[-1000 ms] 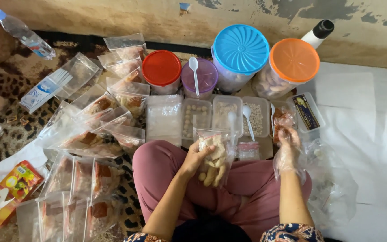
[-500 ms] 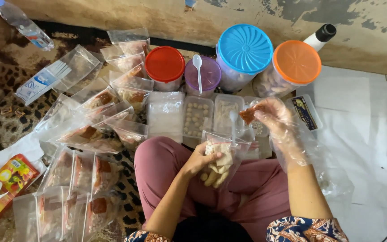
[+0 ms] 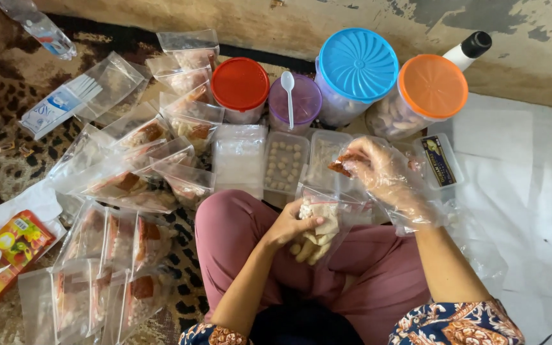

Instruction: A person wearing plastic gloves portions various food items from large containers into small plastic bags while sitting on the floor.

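Note:
My left hand (image 3: 292, 223) grips a clear plastic bag (image 3: 319, 225) of pale food pieces, held over my lap. My right hand (image 3: 378, 171), inside a thin clear plastic glove, pinches a small reddish-brown food piece (image 3: 341, 164) just above the bag's open mouth. Under that hand lie clear trays, one with small round balls (image 3: 284, 163) and another (image 3: 324, 153) beside it.
Beyond the trays stand tubs with a red lid (image 3: 240, 84), a purple lid with a white spoon (image 3: 294, 99), a blue lid (image 3: 358, 64) and an orange lid (image 3: 432, 86). Several filled clear bags (image 3: 129, 185) cover the patterned mat at left. A white sheet (image 3: 531, 191) lies right.
My right hand rose from the trays at right with a reddish piece and moved left to the bag's mouth. My left hand kept hold of the bag.

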